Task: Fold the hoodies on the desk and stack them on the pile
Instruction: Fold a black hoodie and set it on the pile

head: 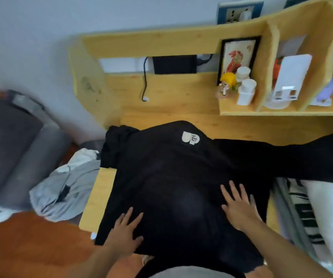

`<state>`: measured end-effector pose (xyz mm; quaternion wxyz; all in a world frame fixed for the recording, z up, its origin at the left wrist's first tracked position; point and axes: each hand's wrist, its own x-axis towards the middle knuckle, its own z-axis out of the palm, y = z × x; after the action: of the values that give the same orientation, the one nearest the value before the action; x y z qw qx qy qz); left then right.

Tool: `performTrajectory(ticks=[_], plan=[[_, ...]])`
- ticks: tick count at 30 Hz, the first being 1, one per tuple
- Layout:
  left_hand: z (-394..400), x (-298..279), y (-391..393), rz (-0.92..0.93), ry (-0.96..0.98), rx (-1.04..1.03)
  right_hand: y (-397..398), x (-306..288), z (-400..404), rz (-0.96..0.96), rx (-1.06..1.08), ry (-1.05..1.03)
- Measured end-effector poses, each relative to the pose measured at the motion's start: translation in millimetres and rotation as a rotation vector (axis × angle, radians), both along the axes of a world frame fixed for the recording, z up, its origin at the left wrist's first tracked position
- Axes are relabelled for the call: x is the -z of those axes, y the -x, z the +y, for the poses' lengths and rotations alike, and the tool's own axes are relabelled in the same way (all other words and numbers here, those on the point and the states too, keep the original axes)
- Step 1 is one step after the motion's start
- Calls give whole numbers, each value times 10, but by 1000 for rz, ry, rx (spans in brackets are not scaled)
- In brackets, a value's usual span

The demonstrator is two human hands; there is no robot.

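Pressing down with both palms, you have the black hoodie (171,177) spread flat across the wooden counter (99,189), its white logo patch (190,138) toward the far edge. Your left hand (126,231) lies near the hem on the left side, fingers straight and slightly fanned, its grip spread and holding nothing. Your right hand (238,205) rests flat further up on the right side, fingers also straight and apart. One sleeve (306,157) stretches out to the right, over what looks like a striped pile of fabric (304,213), though blur makes that hard to confirm. A grey garment (67,189) lies crumpled off the counter's left edge. On the shelf (261,112) behind stand a framed picture (237,57) and white jars (245,89).
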<state>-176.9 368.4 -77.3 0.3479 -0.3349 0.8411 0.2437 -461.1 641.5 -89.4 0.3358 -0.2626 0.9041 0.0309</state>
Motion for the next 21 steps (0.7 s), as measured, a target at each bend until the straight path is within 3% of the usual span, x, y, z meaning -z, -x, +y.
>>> performTrajectory(ticks=[2, 5, 7, 9, 11, 13, 15, 18, 21], plan=[[-129, -102, -20, 74, -206, -112, 143, 41, -62, 40, 63, -84], [-470, -281, 96, 72, -513, -202, 338, -284, -609, 74, 375, -231], [-819, -304, 180, 195, -571, -360, 247, -490, -1096, 204, 510, -129], [-1244, -236, 296, 414, -339, -540, -96, -507, -1523, 417, 334, 226], [-1719, -128, 451, 536, -72, -701, -599, -445, -1872, 281, 27, 358], [-2130, -48, 613, 576, -15, -792, -981, -226, -2010, 78, -123, 137], [-2440, 126, 731, 567, -4, -728, -1131, -75, -1922, 115, -153, -50], [-2645, 362, 838, 466, 74, -623, -1101, -59, -1753, 144, -100, -162], [-2707, 245, 920, 640, 127, -776, -918, -106, -1666, 69, 8, -247]])
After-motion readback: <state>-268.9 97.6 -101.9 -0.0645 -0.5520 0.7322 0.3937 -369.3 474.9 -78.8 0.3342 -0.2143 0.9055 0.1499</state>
